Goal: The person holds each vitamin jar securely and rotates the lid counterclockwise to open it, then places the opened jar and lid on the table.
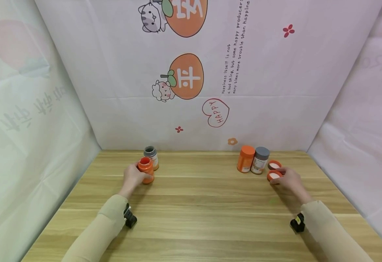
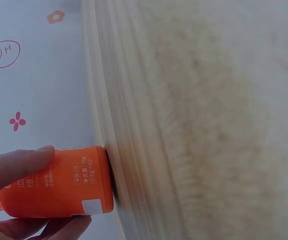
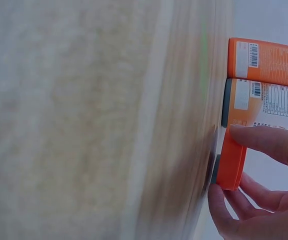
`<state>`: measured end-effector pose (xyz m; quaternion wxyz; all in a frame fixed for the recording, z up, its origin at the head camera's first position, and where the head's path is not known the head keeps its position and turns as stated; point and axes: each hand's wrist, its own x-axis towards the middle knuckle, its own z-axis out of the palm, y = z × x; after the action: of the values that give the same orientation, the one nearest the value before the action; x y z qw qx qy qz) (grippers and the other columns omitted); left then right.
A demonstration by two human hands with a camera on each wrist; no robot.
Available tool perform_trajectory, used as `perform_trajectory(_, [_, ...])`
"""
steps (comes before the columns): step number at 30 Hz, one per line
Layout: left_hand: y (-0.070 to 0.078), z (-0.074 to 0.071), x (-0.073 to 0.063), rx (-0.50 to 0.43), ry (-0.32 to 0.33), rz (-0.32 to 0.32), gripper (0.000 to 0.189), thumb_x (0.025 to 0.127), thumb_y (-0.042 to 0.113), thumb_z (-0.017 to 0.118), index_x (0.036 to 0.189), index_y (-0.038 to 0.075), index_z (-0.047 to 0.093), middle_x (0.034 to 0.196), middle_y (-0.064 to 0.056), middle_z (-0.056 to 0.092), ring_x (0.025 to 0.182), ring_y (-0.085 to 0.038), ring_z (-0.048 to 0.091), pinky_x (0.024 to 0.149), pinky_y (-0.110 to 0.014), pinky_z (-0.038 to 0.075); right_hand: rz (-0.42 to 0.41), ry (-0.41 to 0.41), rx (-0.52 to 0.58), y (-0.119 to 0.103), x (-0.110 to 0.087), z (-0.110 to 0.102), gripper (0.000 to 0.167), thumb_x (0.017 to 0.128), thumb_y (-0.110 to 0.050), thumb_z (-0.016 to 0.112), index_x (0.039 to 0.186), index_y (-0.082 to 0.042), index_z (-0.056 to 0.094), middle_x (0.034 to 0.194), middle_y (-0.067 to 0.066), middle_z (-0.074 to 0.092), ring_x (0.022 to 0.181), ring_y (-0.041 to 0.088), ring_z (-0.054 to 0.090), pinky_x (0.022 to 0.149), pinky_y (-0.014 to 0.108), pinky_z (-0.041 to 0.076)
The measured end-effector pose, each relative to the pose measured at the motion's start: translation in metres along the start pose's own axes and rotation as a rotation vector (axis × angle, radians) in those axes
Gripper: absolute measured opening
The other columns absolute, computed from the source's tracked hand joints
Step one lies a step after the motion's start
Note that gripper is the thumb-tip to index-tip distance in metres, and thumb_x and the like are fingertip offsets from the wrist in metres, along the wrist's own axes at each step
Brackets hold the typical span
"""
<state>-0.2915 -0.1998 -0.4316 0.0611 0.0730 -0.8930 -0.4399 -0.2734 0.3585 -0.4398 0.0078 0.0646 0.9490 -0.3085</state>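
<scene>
Though held, jar (image 2: 66,187) seemingly touches table (image 1: 197,207).

front-left bottle (image 1: 147,169): orange, red inside | front cap (image 1: 274,176): orange, white inside | tabletop (image 1: 197,207): tan wood-grain | sleeves (image 1: 96,233): beige

On my left, the front jar (image 1: 146,168) sits within my left hand (image 1: 133,178), with the rear jar (image 1: 155,162) just behind it and a little to its right. Well apart, across the table (image 1: 204,214) to my right, the inner jar (image 1: 245,160) and outer jar (image 1: 260,160) stand side by side, the outer one further right. Just right of them lies the far lid (image 1: 274,165); before it, the near lid (image 1: 273,176) is between the fingers of my right hand (image 1: 290,179). Behind everything hangs the backdrop (image 1: 262,120).
</scene>
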Motion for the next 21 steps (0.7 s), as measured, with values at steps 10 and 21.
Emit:
perform_trajectory(10, [-0.001, 0.0, 0.001, -0.005, -0.008, -0.028, 0.06, 0.067, 0.005, 0.078, 0.121, -0.008, 0.056, 0.12, -0.026, 0.061, 0.107, -0.038, 0.059, 0.094, -0.048, 0.047, -0.001, 0.018, -0.01, 0.004, 0.003, -0.002, 0.065, 0.076, -0.021, 0.075, 0.125, 0.013, 0.049, 0.123, 0.038, 0.049, 0.105, 0.046, 0.051, 0.086, 0.054, 0.043])
perform_trajectory(21, [-0.001, 0.001, 0.004, -0.035, -0.007, -0.044, 0.058, 0.068, 0.005, 0.077, 0.121, -0.007, 0.056, 0.12, -0.024, 0.061, 0.109, -0.036, 0.058, 0.098, -0.048, 0.044, 0.017, 0.035, -0.026, 0.01, 0.009, -0.003, 0.067, 0.075, -0.019, 0.075, 0.127, 0.014, 0.047, 0.125, 0.039, 0.047, 0.107, 0.049, 0.049, 0.088, 0.054, 0.043])
